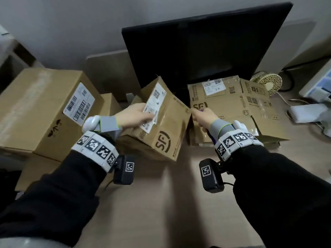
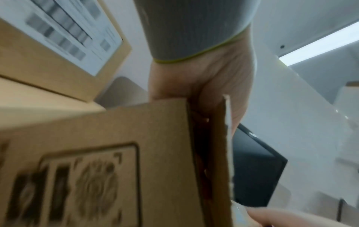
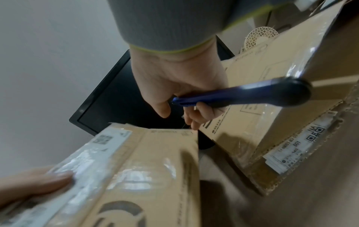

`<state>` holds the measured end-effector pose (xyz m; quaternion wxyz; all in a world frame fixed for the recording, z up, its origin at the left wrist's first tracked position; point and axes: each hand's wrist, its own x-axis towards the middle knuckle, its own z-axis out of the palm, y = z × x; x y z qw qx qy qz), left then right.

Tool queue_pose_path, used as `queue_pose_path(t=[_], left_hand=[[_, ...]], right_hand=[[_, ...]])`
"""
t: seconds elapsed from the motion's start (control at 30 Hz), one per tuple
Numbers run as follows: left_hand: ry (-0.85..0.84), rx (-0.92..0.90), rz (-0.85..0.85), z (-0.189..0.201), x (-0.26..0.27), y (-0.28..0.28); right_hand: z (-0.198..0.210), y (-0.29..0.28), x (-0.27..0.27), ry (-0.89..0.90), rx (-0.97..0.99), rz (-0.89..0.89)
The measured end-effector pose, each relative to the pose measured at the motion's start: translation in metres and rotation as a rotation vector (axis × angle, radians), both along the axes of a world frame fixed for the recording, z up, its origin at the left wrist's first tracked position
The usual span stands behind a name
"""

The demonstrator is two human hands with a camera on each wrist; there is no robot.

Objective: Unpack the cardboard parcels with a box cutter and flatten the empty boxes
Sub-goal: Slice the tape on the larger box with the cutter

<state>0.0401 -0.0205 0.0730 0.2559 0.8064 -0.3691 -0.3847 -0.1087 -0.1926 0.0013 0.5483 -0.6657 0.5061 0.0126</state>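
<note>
While the small brown cardboard parcel with the black SF print [image 1: 161, 126] stands tilted on the pale wooden surface [image 1: 161, 203], near the middle, both hands are on it. The left hand [image 1: 133, 116] lies on the top face of this parcel, with the fingers stretched over the white shipping label [image 1: 154, 108]; in the left wrist view the palm [image 2: 204, 79] stands behind the upper edge of the cardboard, and the finger ends are hidden. The right hand [image 1: 203, 116] is closed around the blue box cutter with a dark rounded end [image 3: 242, 95], and its knuckles are just beside the right upper corner of the tilted parcel. If the blade touches the cardboard, I cannot tell.

To the right of the parcel, and a little farther, lies a brown flattened cardboard box with clear tape and a white label [image 1: 232, 108]. At the left stands a large closed brown carton with a white barcode label [image 1: 44, 111], which rests on other cardboard. Behind the parcel, at the far side, rises a black flat monitor with a dark screen [image 1: 206, 47]. Far to the right, near the monitor, there is a round cream-coloured spool with a lattice pattern [image 1: 267, 83]. Both forearms wear black sleeves [image 1: 279, 185] and white bands with black square markers [image 1: 96, 151].
</note>
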Motion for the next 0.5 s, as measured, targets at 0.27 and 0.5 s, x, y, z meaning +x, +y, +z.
queue_pose_path(t=[0.27,0.5], left_hand=[[0.247,-0.194,0.188,-0.001,0.020,0.027],[0.114,-0.103,0.321,-0.039,0.035,0.038]], right_hand=[[0.015,0.006,0.012,-0.029,0.116,0.037],[0.014,0.028,0.030,0.003,0.102,0.230]])
